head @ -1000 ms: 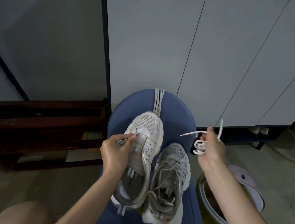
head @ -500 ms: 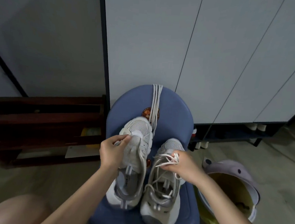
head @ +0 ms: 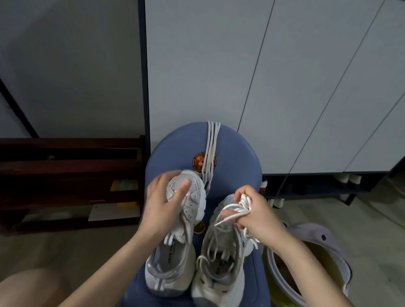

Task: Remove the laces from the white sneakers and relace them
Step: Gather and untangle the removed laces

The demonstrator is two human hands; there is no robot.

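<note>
Two white sneakers stand side by side on a blue stool (head: 240, 154), toes pointing away from me. The left sneaker (head: 174, 255) has no lace in it; my left hand (head: 166, 199) grips its toe, thumb on top. The right sneaker (head: 221, 266) still carries its loose lace. My right hand (head: 255, 213) holds a bunched white lace (head: 239, 206) over the right sneaker's toe. Another white lace (head: 210, 149) lies folded in straight strands across the stool's far edge.
A dark wooden rack (head: 57, 173) stands to the left of the stool. A lidded yellow-lined bin (head: 308, 270) sits on the floor at the right under my forearm. White cabinet doors (head: 275, 74) rise behind. My knee (head: 23, 289) shows at the bottom left.
My right hand came down from the air with the bunched lace and now sits over the right sneaker. My left hand slid from the tongue to the left sneaker's toe.
</note>
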